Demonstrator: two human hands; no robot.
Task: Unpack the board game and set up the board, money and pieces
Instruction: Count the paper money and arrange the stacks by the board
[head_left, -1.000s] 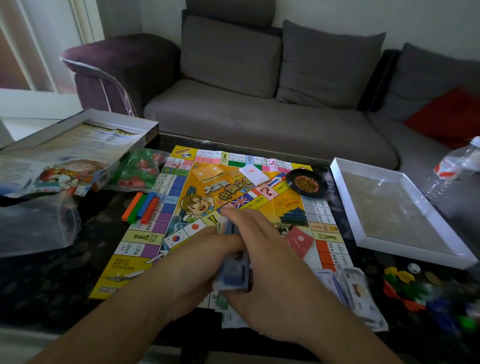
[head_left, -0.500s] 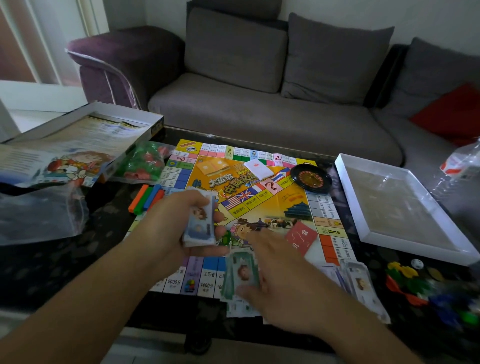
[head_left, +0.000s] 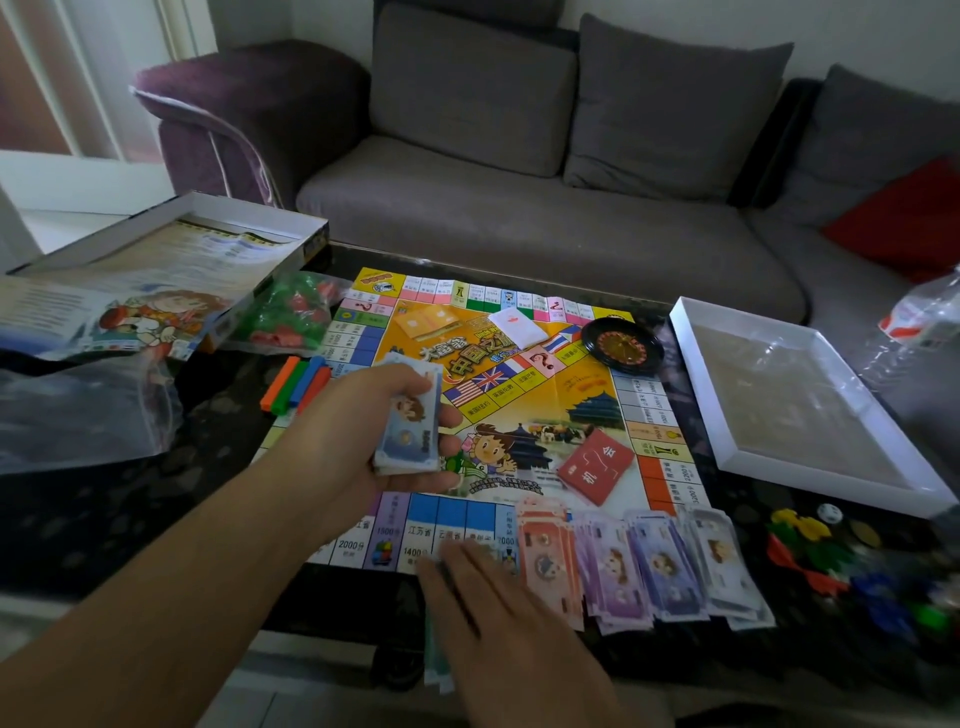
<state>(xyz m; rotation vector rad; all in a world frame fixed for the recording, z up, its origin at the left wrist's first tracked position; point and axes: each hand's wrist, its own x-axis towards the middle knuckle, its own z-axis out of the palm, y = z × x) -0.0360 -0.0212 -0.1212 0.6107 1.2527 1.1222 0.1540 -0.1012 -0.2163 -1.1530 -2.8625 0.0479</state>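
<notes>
Money sorting step, in my judgement. Left hand (head_left: 384, 441) clenches a thick stack of play notes (head_left: 410, 421), thumb on top, held above the board (head_left: 524, 395). Right hand (head_left: 483, 597) lies flat, fingers straight, pressing a greenish pile (head_left: 434, 644) at the near edge of the worktop (head_left: 104, 519); nothing pinched there that I can see.

To do it well: peel one note at a time off the held stack, drop each on its matching colour pile, keep the piles squared and not overlapping. The green pile sits partly over the worktop edge, so it could slide off; nudge it inward.

Just right of the right hand, fanned rows of sorted notes: orange-red pile (head_left: 545, 556), then purple piles (head_left: 639, 566), thin paper, glossy print, edges loose. Beyond the left hand, the board is flat printed card with creases. Red card deck (head_left: 597, 465) and white card deck (head_left: 517, 330) rest on it, round black roulette wheel (head_left: 621, 345) at its far right corner. Small plastic pieces (head_left: 810, 545) lie far right of both hands, blurred.
</notes>
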